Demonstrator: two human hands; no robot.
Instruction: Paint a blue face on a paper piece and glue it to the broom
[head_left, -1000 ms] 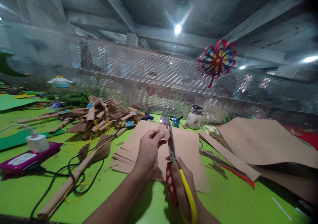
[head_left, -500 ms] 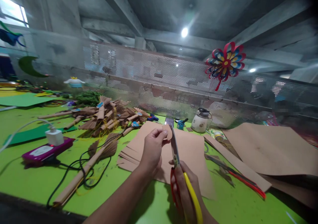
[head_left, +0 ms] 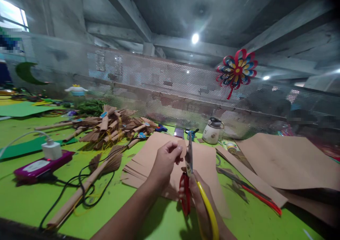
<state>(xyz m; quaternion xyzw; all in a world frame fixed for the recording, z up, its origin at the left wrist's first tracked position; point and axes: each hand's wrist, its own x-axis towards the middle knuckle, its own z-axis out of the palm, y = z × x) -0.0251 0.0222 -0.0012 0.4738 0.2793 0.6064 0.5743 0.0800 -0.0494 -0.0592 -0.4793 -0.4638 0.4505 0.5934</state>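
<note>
Brown paper piece (head_left: pixel 181 146), small and apart from any sheet, is just above the middle of the lower half of the frame, pinched between the thumb and fingers of the left hand (head_left: pixel 162 162). The right hand (head_left: pixel 199 192) is closed around the handles of the scissors (head_left: pixel 189 159), whose blades point up just beside the piece; whether they touch it is unclear. Cutting looks under way: the piece is separate, but whether its outline is finished cannot be told.

Beneath the hands, brown sheets (head_left: pixel 205 165) lie flat on the green surface (head_left: pixel 138 220), largely uncut, with narrow strips or slits at their left edge. A large brown sheet (head_left: pixel 284 160) at the right looks whole. Left of centre, piled paper rolls with fanned ends (head_left: pixel 105 124) look largely assembled, several bearing blue patches; the long roll (head_left: pixel 75 194) at lower left shows none.
</note>
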